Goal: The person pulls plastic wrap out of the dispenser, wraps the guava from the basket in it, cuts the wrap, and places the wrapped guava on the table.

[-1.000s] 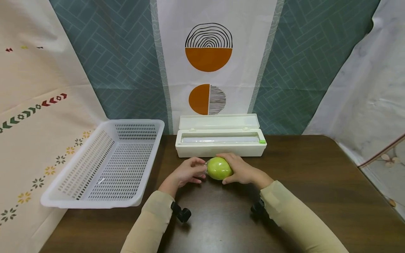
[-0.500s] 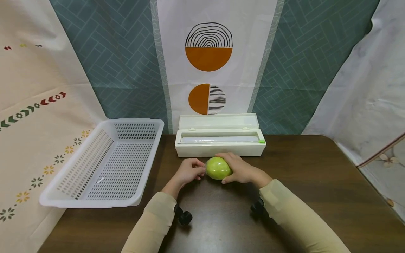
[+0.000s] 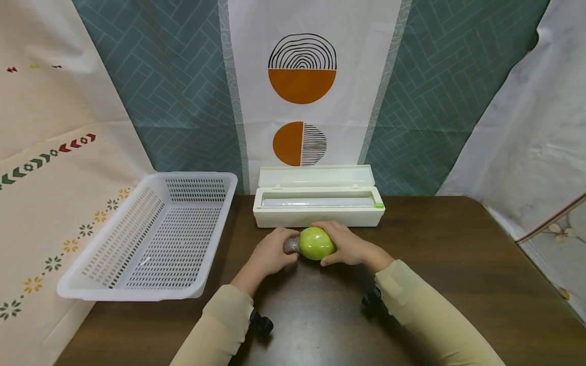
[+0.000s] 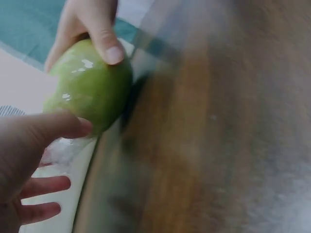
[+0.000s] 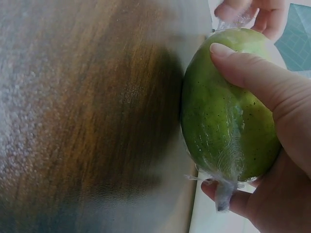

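Observation:
A green mango (image 3: 317, 243) wrapped in clear film lies on the table in front of the white box. My right hand (image 3: 349, 246) grips it from the right, thumb across its near side in the right wrist view. One twisted film tail (image 5: 224, 195) sticks out by that hand's fingers. Bunched film (image 3: 291, 245) gathers at the mango's left end. My left hand (image 3: 272, 251) is spread around this film, its thumb touching the mango in the left wrist view and two fingers held apart below. Its index finger is hidden there.
The white box (image 3: 318, 219) stands behind the mango with its lid raised and a film roll (image 3: 318, 202) inside. A green slider (image 3: 379, 205) sits at its right end. At left stands a white slotted basket (image 3: 201, 264). Printed cloths hang behind.
My left hand's fingertips were close together at the mango's left end and have now spread, exposing the bunched film between them. The right hand keeps its hold on the mango.

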The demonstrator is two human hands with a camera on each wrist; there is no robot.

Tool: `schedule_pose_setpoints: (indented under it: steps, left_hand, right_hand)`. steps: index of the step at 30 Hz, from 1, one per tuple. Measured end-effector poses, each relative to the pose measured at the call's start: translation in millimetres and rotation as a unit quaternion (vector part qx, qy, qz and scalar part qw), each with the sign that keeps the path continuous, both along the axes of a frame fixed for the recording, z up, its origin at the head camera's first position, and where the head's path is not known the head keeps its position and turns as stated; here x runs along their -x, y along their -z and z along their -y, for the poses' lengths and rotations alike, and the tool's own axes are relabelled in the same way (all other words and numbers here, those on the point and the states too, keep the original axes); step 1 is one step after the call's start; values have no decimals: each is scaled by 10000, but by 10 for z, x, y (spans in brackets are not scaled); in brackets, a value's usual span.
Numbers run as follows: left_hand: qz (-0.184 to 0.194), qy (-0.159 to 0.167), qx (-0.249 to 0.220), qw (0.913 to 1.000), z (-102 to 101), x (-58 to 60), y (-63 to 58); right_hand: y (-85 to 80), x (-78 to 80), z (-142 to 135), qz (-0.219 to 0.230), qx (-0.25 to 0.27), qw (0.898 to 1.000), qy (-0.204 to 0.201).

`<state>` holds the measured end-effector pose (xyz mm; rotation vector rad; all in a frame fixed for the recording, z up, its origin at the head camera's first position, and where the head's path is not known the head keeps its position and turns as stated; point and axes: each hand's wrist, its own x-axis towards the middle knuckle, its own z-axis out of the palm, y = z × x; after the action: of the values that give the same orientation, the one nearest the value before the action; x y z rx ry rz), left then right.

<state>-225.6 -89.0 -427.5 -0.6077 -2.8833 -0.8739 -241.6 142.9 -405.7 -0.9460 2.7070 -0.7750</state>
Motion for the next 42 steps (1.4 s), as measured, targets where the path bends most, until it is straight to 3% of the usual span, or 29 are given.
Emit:
schedule_pose_setpoints:
  steps: [3,5,9,15,28,37,42]
  left_hand:
    - [-213,-83,630,9978,-24,-33,-19]
    - [-269,-173,684,9971,-33,-40,-17]
    - [-157,-232,84,9996,-14,-27,29]
    - [-120,102,-959,9953,22,21,103]
    - [-569,192,-923,9939,-23,18,101]
    - [-342,220,-817,9958,-50,78,113]
    - [480,98,-1309,9902,-46,107,139]
  right_hand:
    - [0,5,6,-18,-2,10000,-11]
    - [1,8,13,-18,1,10000,-26]
    - [-2,7,25,35,35,10000,-48]
    - [-15,11,21,51,38,10000,-45]
    - [-18,19,5,47,14,10000,-46]
    - [-17,10,9,72,-25,10000,-21]
    - [-19,11,10,65,-32,10000,-29]
